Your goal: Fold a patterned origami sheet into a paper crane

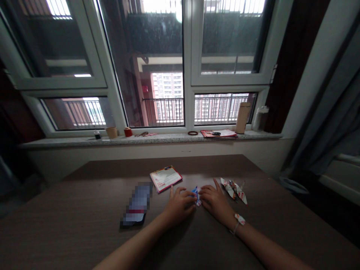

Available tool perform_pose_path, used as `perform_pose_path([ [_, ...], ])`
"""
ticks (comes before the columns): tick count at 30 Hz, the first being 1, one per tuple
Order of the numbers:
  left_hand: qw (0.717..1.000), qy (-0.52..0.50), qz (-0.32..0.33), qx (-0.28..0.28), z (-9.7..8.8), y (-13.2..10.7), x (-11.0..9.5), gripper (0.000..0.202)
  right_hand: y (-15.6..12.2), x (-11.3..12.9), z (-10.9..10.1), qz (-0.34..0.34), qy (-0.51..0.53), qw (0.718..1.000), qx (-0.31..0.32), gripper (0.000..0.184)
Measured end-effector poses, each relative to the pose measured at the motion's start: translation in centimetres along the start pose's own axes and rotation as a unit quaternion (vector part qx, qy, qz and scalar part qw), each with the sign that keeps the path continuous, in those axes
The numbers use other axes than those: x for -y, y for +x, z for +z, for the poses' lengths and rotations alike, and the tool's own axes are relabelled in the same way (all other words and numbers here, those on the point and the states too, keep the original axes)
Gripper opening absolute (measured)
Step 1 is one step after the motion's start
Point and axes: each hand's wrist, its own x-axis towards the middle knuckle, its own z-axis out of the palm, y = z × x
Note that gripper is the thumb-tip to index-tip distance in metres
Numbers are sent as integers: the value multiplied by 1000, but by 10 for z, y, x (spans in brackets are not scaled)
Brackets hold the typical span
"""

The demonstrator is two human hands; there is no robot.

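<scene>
On the brown surface (92,195) by the window (187,86), we have a small blue paper (196,192) between our two hands, towards the near middle. Our left hand (181,202) has its fingertips over the left edge; our right hand (215,200) meets it from the right. Each grip is drawn in and grasping the blue paper by the fingertips, though our thumbs are mostly hidden and we cannot tell how firmly they press. On each hand one outer finger sticks up, away from the rest.

Our right wrist wears a thin band (234,228) with a white and red patch (239,219) beside it. To the right of that hand we see some folded papers (234,190), white with red marks, lying close together. Beyond our left hand a stack of cards (166,178) lies at a slant, and to its left, nearer us, lies a phone (139,202), its screen blurred out.

Along the sill (168,139) we find a tan cup (111,132), a red spool (128,132), a dark ring (192,133), more papers (229,133) and a tan flask (242,118).
</scene>
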Motion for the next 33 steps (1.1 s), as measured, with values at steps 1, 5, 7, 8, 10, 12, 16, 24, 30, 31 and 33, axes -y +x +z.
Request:
perform_pose_path([
  [1,1000,1,1,0,-1,0,-1,26,0,0,1,3,1,1000,-1,15],
  [5,1000,3,7,-4,-2,0,-2,25,-2,-1,2,18,17,1000,2,15],
  [7,1000,5,11,-9,-1,-1,-2,24,-2,-1,2,23,24,999,8,14],
  [8,1000,6,13,-12,-1,-1,-2,24,-2,-1,1,24,25,999,12,15],
  [10,1000,7,15,-13,-1,-2,-3,24,-1,-1,-1,23,22,999,22,15],
  [12,1000,9,15,-10,-1,-2,-3,25,-1,-1,-3,22,19,999,30,15],
  [16,1000,18,8,-2,-1,-3,-2,25,0,-2,-6,25,21,999,44,14],
  [24,1000,22,9,2,0,-3,-1,25,-2,1,-10,34,45,997,62,16],
  [30,1000,22,1,9,0,-3,-1,25,-3,-1,-9,32,52,996,64,18],
  [31,1000,20,2,9,0,-3,-1,25,-3,-1,-9,32,51,996,64,18],
  [33,1000,18,4,6,1,-3,0,24,-3,-2,-9,32,51,996,65,17],
])
